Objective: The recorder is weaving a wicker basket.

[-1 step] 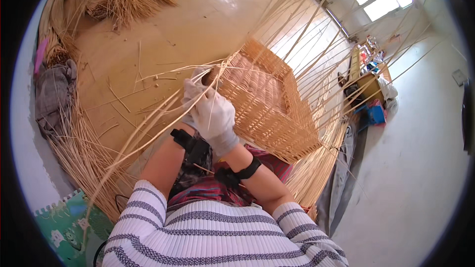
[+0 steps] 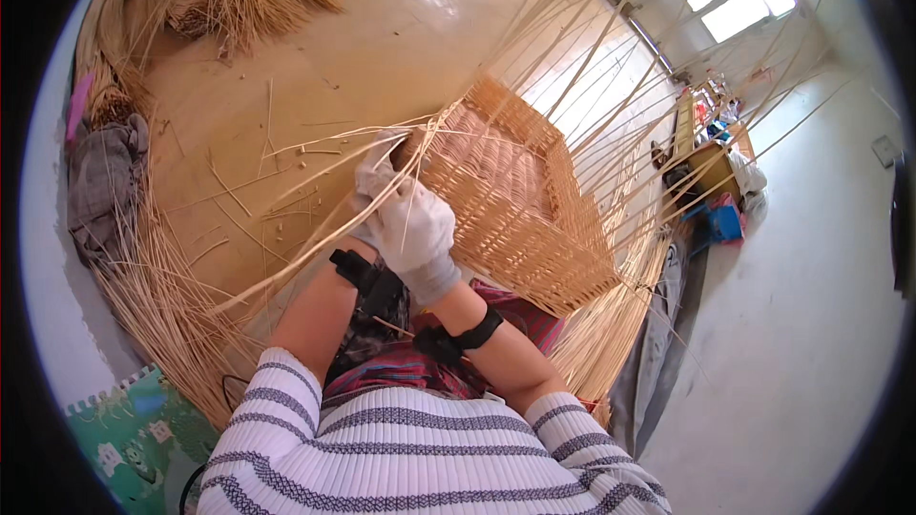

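Observation:
A woven wicker basket (image 2: 515,238) stands tilted in front of me, with long unwoven stakes (image 2: 611,48) fanning up and to the right from its rim. At its near left corner my two white-gloved hands meet. My right hand (image 2: 417,224) is closed round several pale wicker strands (image 2: 286,272), whose free ends trail to the lower left. My left hand (image 2: 372,172) lies behind it, closed against the same corner, with its fingers partly covered by the right hand and the strands. Inside the basket, the base (image 2: 491,157) looks pinkish and ribbed.
Bundles of loose wicker (image 2: 253,0) lie at the far left, with more rods (image 2: 157,277) along the left wall near a grey cloth (image 2: 105,181). Offcuts (image 2: 229,195) litter the tan floor. A green patterned sheet (image 2: 138,439) is at lower left. Further right are a blue container (image 2: 727,221) and cluttered furniture (image 2: 711,157).
The loose strands left of my hands have drawn closer together, and their long ends no longer reach down to the green sheet. My hands and the basket stay almost in place.

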Demonstrator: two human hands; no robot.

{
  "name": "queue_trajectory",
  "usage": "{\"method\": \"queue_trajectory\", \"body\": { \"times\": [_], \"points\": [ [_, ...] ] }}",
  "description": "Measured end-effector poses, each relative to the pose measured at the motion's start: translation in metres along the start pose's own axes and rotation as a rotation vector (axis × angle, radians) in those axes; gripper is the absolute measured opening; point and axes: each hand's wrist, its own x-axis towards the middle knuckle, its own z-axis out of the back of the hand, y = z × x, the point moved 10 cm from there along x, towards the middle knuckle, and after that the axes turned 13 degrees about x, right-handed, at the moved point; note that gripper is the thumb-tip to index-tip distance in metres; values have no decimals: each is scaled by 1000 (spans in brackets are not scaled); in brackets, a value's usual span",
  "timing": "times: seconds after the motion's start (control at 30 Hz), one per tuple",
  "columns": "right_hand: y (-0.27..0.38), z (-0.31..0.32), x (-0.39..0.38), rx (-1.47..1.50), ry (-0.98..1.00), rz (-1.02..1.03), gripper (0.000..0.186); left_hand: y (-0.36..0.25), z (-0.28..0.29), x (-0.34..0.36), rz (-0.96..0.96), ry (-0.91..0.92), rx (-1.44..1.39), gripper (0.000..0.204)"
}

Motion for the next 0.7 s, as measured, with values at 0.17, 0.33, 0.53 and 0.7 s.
{"method": "queue_trajectory", "body": {
  "times": [0.17,0.33,0.53,0.7],
  "points": [
    [-7,-16,-24,38,117,14,25,-12,-2,-2,33,10,3,35],
    [-49,43,-56,417,-301,54,17,-44,-8,8,-194,-146,788,34],
    [-182,24,-115,1192,-710,-778,16,-51,-15,3,-186,-88,389,29],
    [-172,23,-112,1152,-714,-740,15,-34,-26,25,38,63,111,33]
  ]
}}
